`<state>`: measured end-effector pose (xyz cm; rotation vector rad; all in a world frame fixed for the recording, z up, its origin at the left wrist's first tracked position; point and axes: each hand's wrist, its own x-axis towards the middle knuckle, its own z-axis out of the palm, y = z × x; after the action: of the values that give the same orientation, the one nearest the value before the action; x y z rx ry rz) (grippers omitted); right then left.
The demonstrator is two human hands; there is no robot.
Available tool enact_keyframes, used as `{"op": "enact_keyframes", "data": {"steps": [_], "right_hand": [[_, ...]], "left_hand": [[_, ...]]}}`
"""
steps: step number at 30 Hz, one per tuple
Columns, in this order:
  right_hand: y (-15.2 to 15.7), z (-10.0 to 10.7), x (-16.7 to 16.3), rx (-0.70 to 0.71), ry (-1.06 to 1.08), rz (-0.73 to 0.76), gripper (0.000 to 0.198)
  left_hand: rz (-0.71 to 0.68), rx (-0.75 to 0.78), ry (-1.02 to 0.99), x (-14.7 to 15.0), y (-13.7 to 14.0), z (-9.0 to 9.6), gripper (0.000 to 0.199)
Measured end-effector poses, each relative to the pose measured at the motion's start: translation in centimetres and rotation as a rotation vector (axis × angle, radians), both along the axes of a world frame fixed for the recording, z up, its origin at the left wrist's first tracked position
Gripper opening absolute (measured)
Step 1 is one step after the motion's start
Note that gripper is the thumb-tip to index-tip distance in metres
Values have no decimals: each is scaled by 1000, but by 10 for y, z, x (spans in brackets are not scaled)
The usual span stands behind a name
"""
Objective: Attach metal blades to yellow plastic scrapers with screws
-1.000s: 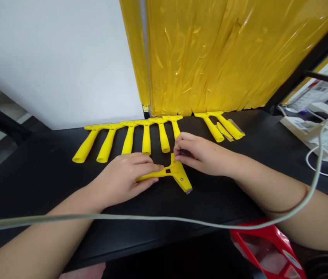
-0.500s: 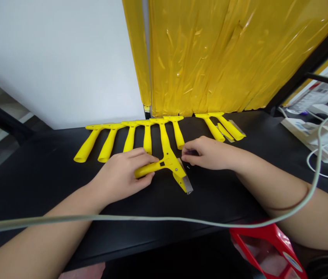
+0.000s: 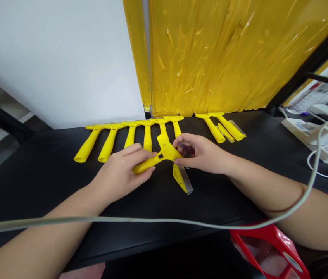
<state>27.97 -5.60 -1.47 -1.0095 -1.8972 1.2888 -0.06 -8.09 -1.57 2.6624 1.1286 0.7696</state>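
Note:
My left hand (image 3: 127,166) is wrapped round the handle of a yellow scraper (image 3: 170,152), held low above the black surface. At the right side of its head, my right hand (image 3: 201,153) has its thumb and fingers closed on the edge. A small dark reddish, see-through object (image 3: 186,150) shows inside the curl of the right hand; its kind is unclear. Just below the head lies a yellow cover piece (image 3: 179,179) with a metal blade (image 3: 186,180) along its right side. The right fingers hide part of the scraper's head.
Several yellow scraper handles (image 3: 87,145) stand in a row along the back. More yellow parts (image 3: 228,126) and a blade lie at the right. A pale cable (image 3: 158,220) crosses in front. A red frame (image 3: 268,242) is at the lower right, white devices (image 3: 312,131) far right.
The scraper's head has turned and shifted up, away from the cover piece and blade, which stay put. My right hand has moved left onto the head.

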Motion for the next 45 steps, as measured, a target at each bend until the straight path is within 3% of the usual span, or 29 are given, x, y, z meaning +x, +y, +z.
{"op": "enact_keyframes", "data": {"steps": [5,10,17,21,25,32,45], "right_hand": [[0,-5,-4,12,117,10,36],[1,-3,-3,123,54,17,18],[-3,6,3,511,-301,105,3],[-4,6,5,779,-366,101,8],[-5,7,7,911,-502,122,10],[-8,9,7,929,-657,224,18],[-15,17,1,832,-699,345,15]], "left_hand": [[12,-14,-23,1,-1,1,21],[25,-34,-47,0,0,0,23],[20,-45,-54,1,-1,-1,22],[31,-70,-63,2,-1,-1,18],[23,-85,-39,2,-2,-1,20],[-27,-83,50,3,-4,2,24],[-137,-277,24,1,4,0,23]]}}
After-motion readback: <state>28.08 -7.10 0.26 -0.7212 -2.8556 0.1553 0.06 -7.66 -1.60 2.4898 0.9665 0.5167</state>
